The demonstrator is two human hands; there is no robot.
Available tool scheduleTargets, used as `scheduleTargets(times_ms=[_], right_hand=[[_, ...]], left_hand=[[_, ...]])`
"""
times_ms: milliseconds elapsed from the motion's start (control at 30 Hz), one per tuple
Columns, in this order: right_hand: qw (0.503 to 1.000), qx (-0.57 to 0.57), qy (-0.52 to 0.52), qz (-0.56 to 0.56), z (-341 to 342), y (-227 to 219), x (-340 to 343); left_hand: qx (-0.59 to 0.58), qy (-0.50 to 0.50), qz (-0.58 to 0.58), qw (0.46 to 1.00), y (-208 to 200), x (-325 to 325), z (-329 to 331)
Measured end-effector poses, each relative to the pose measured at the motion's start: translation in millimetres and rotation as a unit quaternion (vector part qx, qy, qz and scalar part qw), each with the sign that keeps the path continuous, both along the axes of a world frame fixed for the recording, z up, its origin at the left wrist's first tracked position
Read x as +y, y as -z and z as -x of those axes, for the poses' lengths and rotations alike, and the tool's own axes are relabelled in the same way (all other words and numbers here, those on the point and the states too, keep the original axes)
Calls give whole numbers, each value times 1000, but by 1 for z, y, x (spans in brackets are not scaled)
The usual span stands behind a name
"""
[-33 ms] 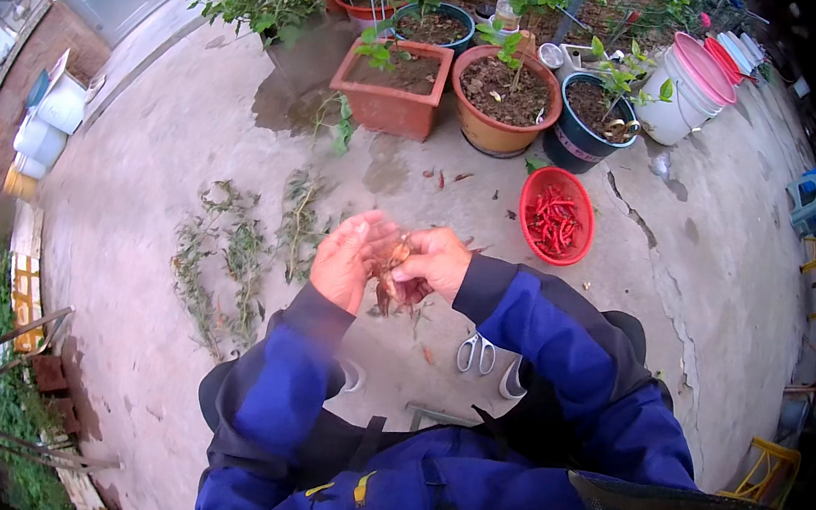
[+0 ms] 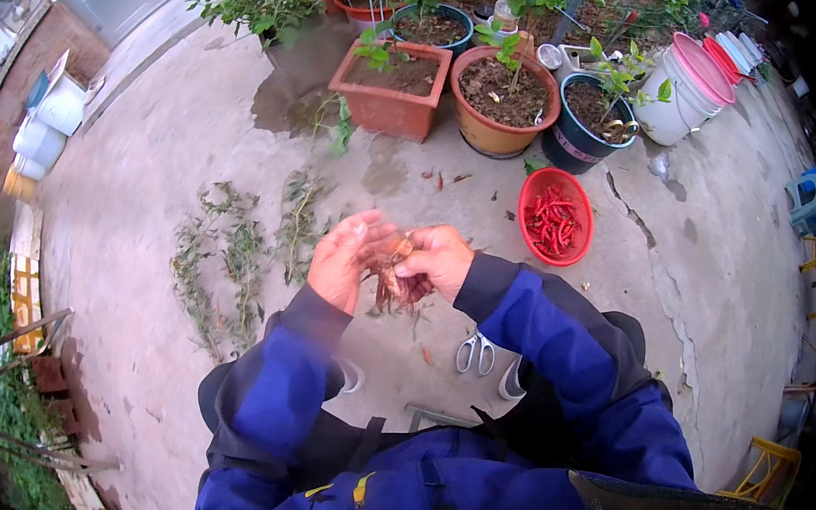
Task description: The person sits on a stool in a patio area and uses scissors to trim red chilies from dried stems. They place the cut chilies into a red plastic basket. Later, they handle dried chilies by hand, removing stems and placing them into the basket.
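In front of me, my right hand [image 2: 438,258] is closed in a pinch on a dry brown-red clump [image 2: 388,278]. Its kind is hard to make out; shrivelled pointed bits dangle below the fingers. My left hand [image 2: 337,262] is up close on the clump's other side, fingers stretched and smeared by motion. Whether the left fingers touch the clump I cannot tell. Beyond my right hand, a red plastic bowl [image 2: 528,231] holds several red chili peppers [image 2: 555,221]. Below the hands, white-handled scissors [image 2: 475,353] lie on the concrete between my feet.
Withered plant stems [image 2: 245,252] lie on the ground to the left. A square clay planter [image 2: 389,112], a round orange pot [image 2: 497,134] and a dark pot [image 2: 576,153] stand ahead. A white bucket [image 2: 679,105] is at far right. A crack [image 2: 632,210] runs through the concrete.
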State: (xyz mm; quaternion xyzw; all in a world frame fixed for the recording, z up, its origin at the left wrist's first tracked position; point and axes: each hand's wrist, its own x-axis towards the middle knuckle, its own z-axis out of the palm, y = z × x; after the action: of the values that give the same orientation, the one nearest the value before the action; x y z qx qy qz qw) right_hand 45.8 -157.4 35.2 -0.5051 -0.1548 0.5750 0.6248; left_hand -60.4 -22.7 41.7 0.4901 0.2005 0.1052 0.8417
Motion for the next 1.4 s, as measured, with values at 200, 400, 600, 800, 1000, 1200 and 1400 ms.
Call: scheduleTargets(times_ms=[200, 400, 600, 800, 1000, 1200, 1400], right_hand=[[989, 88, 23, -115, -23, -5, -6], [997, -64, 40, -33, -28, -11, -8], [986, -73, 144, -38, -23, 10, -1], [973, -186, 110, 80, -30, 10, -1], [911, -301, 253, 127, -116, 132, -24], [893, -299, 255, 218, -103, 66, -20], [825, -433, 191, 309, -125, 136, -30]], left_hand=[[27, 117, -78, 990, -9, 0, 7], [6, 84, -67, 994, -20, -5, 7], [46, 55, -40, 997, -33, -5, 8], [44, 72, -97, 992, -30, 2, 14], [35, 10, -78, 996, -38, 14, 19], [1, -67, -87, 994, -51, 43, 40], [-60, -98, -16, 993, -73, 50, 44]])
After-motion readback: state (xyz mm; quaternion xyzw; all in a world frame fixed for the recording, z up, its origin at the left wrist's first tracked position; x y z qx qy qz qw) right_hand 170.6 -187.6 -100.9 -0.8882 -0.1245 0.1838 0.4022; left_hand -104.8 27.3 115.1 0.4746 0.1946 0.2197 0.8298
